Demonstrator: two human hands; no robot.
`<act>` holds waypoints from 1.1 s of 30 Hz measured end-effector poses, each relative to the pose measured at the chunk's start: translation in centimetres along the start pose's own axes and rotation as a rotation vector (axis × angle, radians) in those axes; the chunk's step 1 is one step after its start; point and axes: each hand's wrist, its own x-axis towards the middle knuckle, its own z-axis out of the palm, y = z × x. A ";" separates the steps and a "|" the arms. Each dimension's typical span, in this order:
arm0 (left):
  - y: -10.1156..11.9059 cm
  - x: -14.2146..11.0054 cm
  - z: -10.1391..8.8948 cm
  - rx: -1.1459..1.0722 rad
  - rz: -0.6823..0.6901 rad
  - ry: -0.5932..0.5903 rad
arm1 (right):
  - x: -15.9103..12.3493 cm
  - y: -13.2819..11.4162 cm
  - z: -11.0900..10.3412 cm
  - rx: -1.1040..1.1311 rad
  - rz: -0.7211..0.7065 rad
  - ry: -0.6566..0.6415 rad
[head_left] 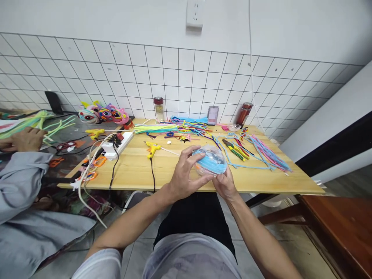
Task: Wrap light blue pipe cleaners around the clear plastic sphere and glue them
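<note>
Between my two hands is a clear round plastic piece partly wrapped with light blue pipe cleaners [213,164], held above the table's front edge. My left hand [186,170] grips it from the left, fingers over its top and thumb below. From the lower right, my right hand [226,184] pinches its rim. Just behind lie pliers [236,149] with green and yellow handles. A yellow glue gun [152,148] rests to the left of my left hand, and light blue pipe cleaners [250,167] are bent across the wood on the right.
A bundle of coloured pipe cleaners [157,129] lies at the back of the wooden table [174,182]. A white power strip [119,145] with trailing cords stands at left. Two bottles [159,108] are by the wall. A co-worker's hand [27,139] is far left; a brown stool [340,221] stands right.
</note>
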 end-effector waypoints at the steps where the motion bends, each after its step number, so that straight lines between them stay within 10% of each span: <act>1: 0.3 -0.2 -0.1 -0.003 -0.010 0.001 | -0.1 0.0 0.1 -0.003 -0.001 -0.003; 22: 0.3 -2.1 -2.4 -0.251 -0.310 0.095 | -1.3 1.5 -0.5 -0.044 0.192 -0.041; 33: 0.7 -4.4 1.4 -0.513 -0.678 0.283 | -0.7 2.5 -1.5 -0.155 0.153 0.018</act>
